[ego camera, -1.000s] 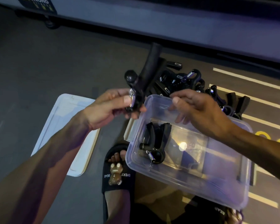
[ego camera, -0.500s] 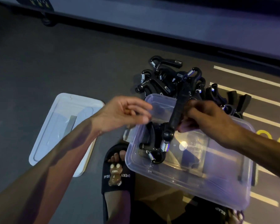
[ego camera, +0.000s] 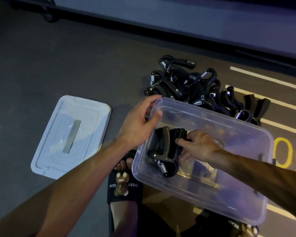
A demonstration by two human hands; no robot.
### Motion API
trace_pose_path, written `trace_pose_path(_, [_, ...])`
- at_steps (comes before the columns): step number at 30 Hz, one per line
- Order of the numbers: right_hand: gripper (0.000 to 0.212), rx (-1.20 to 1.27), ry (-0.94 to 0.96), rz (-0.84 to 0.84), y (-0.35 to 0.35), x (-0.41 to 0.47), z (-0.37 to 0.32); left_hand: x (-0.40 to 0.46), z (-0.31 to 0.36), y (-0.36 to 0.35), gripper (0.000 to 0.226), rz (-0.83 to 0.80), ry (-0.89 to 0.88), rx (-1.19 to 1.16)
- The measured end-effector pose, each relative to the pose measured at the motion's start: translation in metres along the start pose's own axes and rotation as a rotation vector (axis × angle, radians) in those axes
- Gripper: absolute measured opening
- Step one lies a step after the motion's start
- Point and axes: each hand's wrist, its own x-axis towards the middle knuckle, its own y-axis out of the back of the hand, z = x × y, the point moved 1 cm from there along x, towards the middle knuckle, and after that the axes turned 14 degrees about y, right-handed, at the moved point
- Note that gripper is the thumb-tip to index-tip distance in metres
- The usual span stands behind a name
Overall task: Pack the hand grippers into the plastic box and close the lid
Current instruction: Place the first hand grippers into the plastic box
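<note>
While both forearms reach in from the 6–7 o'clock and 4 o'clock edges, the clear plastic box [ego camera: 232, 200] sits at centre-right on the dark floor [ego camera: 50, 69], tilted, its open top facing the camera. Lid [ego camera: 70, 135] lies flat on the floor at 9 o'clock, well apart from the box, so box not closed.

Loose pile of hand grippers [ego camera: 191, 86] at 1 o'clock, just beyond the box's far wall; black handles, steel springs showing.

Left hand [ego camera: 138, 124]: arm extended, thumb hooked over the box's 10 o'clock corner rim, fingers curled down the outside of the wall. Gripping the box.

Right hand [ego camera: 200, 146]: inside the box, wrist bent toward 9 o'clock, fingertips pinching the handle of a packed gripper [ego camera: 167, 151] against the box's left end. Whether one or two grippers lie there, cannot tell.

Black slide sandal [ego camera: 125, 187] with bear charm at 6 o'clock, partly under the box.
</note>
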Motion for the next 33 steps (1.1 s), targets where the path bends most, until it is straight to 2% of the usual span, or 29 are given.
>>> trace_pose_path(4, [0.043,0.003,-0.023,0.01,0.0,0.003,-0.001,0.001,-0.001,0.0,0.038,-0.011,0.02,-0.02])
trace_pose_path(17, [0.029,0.151,-0.054,-0.017,0.001,0.002,0.001,0.001,-0.004,-0.001,0.038,-0.038,0.054,-0.026])
trace_pose_path(22, [0.031,0.167,-0.049,0.036,-0.002,-0.001,0.006,0.002,-0.004,-0.001,0.039,-0.042,0.06,-0.024])
trace_pose_path(28, [0.032,0.1,-0.12,-0.136,-0.017,-0.004,0.008,0.002,-0.005,-0.002,0.038,-0.039,0.065,-0.033])
trace_pose_path(33, [0.032,0.04,-0.107,-0.112,-0.024,-0.002,0.011,0.003,-0.005,-0.003,0.038,-0.041,0.065,-0.029])
